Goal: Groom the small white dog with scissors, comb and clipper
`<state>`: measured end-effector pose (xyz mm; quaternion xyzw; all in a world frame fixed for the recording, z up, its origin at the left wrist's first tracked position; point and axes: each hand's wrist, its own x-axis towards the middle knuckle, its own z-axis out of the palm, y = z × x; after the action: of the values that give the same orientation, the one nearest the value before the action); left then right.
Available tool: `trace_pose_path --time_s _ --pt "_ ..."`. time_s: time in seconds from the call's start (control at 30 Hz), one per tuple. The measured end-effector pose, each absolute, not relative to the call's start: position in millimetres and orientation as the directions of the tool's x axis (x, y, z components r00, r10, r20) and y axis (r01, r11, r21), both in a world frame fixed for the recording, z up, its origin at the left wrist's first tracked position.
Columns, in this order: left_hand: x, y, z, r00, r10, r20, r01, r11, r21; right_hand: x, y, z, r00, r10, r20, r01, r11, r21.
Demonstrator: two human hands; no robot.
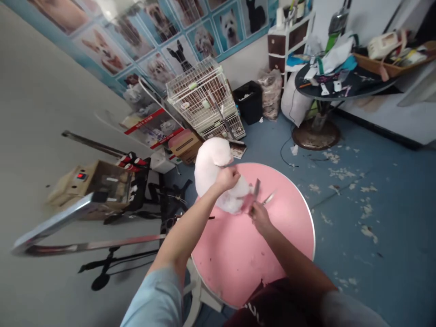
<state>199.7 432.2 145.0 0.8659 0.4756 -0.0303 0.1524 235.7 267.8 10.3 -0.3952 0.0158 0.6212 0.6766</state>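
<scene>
A fluffy white dog [207, 167] is at the far left side of a round pink table [238, 254]. My left hand [228, 178] is closed against the dog's fur, around the middle of its visible shape; what the fingers grip is hidden. Close to the dog's lower right side, my right hand [259, 215] is closed on a pair of scissors [269, 198], whose bright blade is smeared by motion. A dark, flat, comb-like strip [256, 188] rises beside the blade from the same hand. Small tufts and dark specks lie on the pink top.
A bent metal arm [61, 222] juts out at left near a boxy machine [95, 181]. Beyond the table stand a wire cage [200, 97] and a black bin [250, 102]. A cluttered black table [364, 88] is at upper right. Hair clumps [340, 173] litter the blue floor.
</scene>
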Motion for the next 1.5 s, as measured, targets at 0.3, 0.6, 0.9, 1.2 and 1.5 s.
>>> trace_pose_path --time_s 0.3,0.6,0.9,1.2,1.5 --pt "156 424 148 0.593 0.794 -0.131 0.801 -0.565 0.200 205 243 19 0.344 0.751 -0.564 -0.932 0.201 -0.301" --pt "127 410 142 0.722 0.684 -0.105 0.685 -0.684 0.251 117 241 3 0.118 0.832 -0.543 -0.984 0.023 -0.178" --pt "99 397 145 0.938 0.346 -0.020 0.344 -0.921 0.186 123 90 -90 0.639 0.453 -0.622 -0.284 -0.613 -0.738" --pt "82 370 159 0.982 0.184 -0.045 0.186 -0.981 0.055 102 296 -8 0.376 0.606 -0.701 -0.914 0.116 -0.390" --pt "90 354 179 0.995 0.078 0.069 0.066 -0.985 0.161 97 253 -13 0.394 0.696 -0.600 -0.911 0.382 -0.155"
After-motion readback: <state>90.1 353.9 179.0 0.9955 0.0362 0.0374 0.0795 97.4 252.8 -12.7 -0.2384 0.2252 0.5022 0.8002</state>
